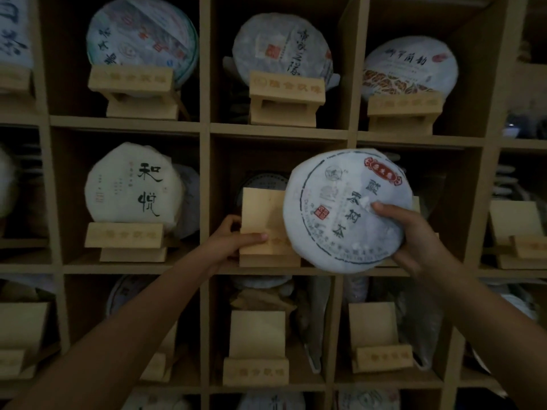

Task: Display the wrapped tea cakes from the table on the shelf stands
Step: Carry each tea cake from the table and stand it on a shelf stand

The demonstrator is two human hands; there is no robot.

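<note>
Gripping the wrapped tea cake by its lower right edge, my right hand holds it tilted before the middle cubby, while my left hand pinches the empty wooden stand just beside it.

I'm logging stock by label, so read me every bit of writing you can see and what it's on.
"和悦": white tea cake on the middle-left stand.
Held tea cake in the right hand: large characters and red banner, too blurred to read surely.
Stand gripped by the left hand, other cakes and stands: unreadable.
</note>
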